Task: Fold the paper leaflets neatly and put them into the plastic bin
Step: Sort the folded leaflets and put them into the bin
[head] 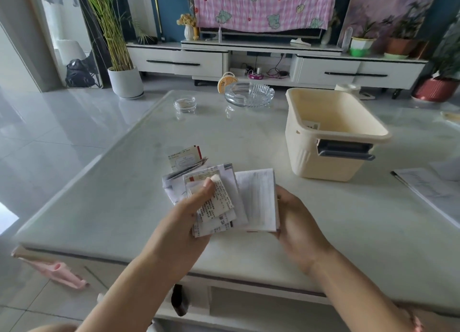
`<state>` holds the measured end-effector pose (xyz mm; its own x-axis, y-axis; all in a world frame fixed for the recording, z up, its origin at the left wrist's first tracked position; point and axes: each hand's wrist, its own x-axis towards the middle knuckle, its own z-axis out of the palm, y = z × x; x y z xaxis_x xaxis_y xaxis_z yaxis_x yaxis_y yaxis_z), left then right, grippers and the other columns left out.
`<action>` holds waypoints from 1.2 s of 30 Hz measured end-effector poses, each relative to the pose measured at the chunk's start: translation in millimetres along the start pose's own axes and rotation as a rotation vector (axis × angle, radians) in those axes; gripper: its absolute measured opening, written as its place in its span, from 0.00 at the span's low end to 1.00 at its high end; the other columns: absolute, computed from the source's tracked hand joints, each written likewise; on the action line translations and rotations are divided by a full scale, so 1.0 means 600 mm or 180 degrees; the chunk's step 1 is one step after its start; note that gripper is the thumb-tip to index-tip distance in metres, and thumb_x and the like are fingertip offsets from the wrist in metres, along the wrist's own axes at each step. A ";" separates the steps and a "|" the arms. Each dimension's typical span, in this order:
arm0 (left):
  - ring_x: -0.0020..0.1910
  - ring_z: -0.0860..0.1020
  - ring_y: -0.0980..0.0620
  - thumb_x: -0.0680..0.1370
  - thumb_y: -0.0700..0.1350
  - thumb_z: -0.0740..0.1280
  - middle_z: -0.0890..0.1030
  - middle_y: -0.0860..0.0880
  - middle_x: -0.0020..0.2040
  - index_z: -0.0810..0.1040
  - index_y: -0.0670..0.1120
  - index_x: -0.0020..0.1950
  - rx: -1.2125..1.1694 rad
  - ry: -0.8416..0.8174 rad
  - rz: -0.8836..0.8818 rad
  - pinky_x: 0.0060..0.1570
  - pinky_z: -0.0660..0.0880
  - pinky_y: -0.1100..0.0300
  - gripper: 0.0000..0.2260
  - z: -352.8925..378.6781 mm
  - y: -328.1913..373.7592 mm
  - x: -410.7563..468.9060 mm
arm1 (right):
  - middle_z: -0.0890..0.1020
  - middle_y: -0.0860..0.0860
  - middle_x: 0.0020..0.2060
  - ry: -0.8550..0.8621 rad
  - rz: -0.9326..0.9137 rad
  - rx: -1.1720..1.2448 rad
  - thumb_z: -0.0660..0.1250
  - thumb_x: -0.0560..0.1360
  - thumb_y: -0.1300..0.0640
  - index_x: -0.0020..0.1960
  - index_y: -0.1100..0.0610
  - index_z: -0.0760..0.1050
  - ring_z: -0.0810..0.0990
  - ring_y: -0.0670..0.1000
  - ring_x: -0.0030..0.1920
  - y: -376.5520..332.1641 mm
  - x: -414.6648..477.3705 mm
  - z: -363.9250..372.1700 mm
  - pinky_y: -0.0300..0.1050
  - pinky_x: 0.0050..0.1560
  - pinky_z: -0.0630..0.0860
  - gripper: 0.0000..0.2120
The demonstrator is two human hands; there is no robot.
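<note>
A pale stone-look table [104, 207] is seen in the foreground. Near its far edge a cut-glass ashtray [249, 94] is placed, and a small clear glass dish [184, 104] is set to the left of it, towards the far left corner. A round yellow perforated object [225, 82] is seen just behind the ashtray. Beyond the table a low white cabinet [174, 62] is lined against the wall, with a pink checked cloth [263, 5] draped above it and a white vase [189, 31] stood on its top. A tall plant in a white pot [126, 82] is placed on the floor, near a black backpack [79, 74].
</note>
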<state>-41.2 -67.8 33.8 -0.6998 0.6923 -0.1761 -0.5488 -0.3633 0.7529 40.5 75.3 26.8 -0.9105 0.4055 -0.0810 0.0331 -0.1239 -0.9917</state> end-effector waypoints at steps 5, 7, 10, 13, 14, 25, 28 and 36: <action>0.43 0.82 0.51 0.71 0.49 0.64 0.84 0.45 0.44 0.79 0.43 0.50 0.0924 0.0183 0.0477 0.40 0.79 0.62 0.13 0.019 -0.042 0.013 | 0.84 0.56 0.45 -0.0221 0.0071 0.0335 0.51 0.81 0.48 0.55 0.54 0.79 0.83 0.54 0.45 0.008 -0.014 0.019 0.50 0.40 0.81 0.19; 0.45 0.82 0.51 0.71 0.49 0.64 0.84 0.47 0.44 0.78 0.42 0.52 0.1545 0.0303 0.0841 0.42 0.79 0.63 0.15 0.021 -0.049 0.012 | 0.84 0.54 0.43 -0.0411 0.0030 0.0347 0.49 0.76 0.41 0.56 0.52 0.78 0.83 0.51 0.43 0.008 -0.017 0.022 0.49 0.41 0.81 0.24; 0.46 0.81 0.53 0.71 0.48 0.64 0.82 0.48 0.47 0.70 0.46 0.59 0.2162 0.0342 0.1350 0.44 0.78 0.61 0.17 0.021 -0.064 0.014 | 0.82 0.54 0.44 -0.0476 -0.0066 0.0004 0.52 0.76 0.43 0.60 0.55 0.75 0.82 0.47 0.40 0.014 -0.019 0.027 0.47 0.41 0.80 0.22; 0.40 0.79 0.54 0.72 0.44 0.68 0.79 0.49 0.46 0.60 0.53 0.65 0.1987 0.0538 0.1242 0.36 0.78 0.60 0.25 0.023 -0.063 0.006 | 0.81 0.52 0.41 -0.0363 -0.0151 0.0088 0.55 0.79 0.51 0.59 0.59 0.72 0.80 0.47 0.36 0.019 -0.022 0.034 0.45 0.37 0.78 0.15; 0.35 0.78 0.54 0.71 0.45 0.71 0.79 0.48 0.42 0.63 0.52 0.64 0.1661 0.0485 0.0992 0.29 0.75 0.60 0.25 0.026 -0.057 0.001 | 0.81 0.52 0.41 -0.0387 -0.0243 0.0120 0.55 0.79 0.53 0.58 0.59 0.73 0.80 0.48 0.35 0.022 -0.022 0.038 0.45 0.35 0.78 0.14; 0.34 0.83 0.52 0.71 0.43 0.62 0.84 0.46 0.37 0.81 0.43 0.39 0.0579 0.0681 0.0957 0.33 0.80 0.61 0.09 -0.021 0.016 -0.010 | 0.81 0.49 0.39 0.0077 -0.1397 -0.1907 0.61 0.79 0.50 0.48 0.56 0.76 0.77 0.45 0.40 0.030 0.011 0.011 0.40 0.43 0.74 0.10; 0.38 0.84 0.50 0.74 0.44 0.60 0.85 0.47 0.41 0.81 0.43 0.48 0.0319 0.0924 0.1090 0.37 0.81 0.59 0.11 -0.057 0.047 -0.001 | 0.79 0.49 0.51 -0.0028 -0.1906 -0.3053 0.62 0.72 0.62 0.56 0.56 0.76 0.71 0.44 0.53 0.045 0.027 0.009 0.33 0.57 0.66 0.13; 0.51 0.80 0.44 0.74 0.45 0.63 0.84 0.44 0.47 0.78 0.43 0.50 0.0435 0.1128 0.0819 0.48 0.79 0.55 0.10 -0.074 0.038 0.003 | 0.82 0.54 0.49 -0.0281 -0.2685 -0.4244 0.69 0.63 0.66 0.52 0.57 0.78 0.80 0.55 0.53 0.092 0.054 0.051 0.43 0.60 0.65 0.17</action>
<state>-74.9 -102.6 22.7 -0.9317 0.3257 -0.1605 -0.2880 -0.3936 0.8730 0.4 53.7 -27.7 -0.8722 -0.1145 0.4755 -0.1942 0.9734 -0.1219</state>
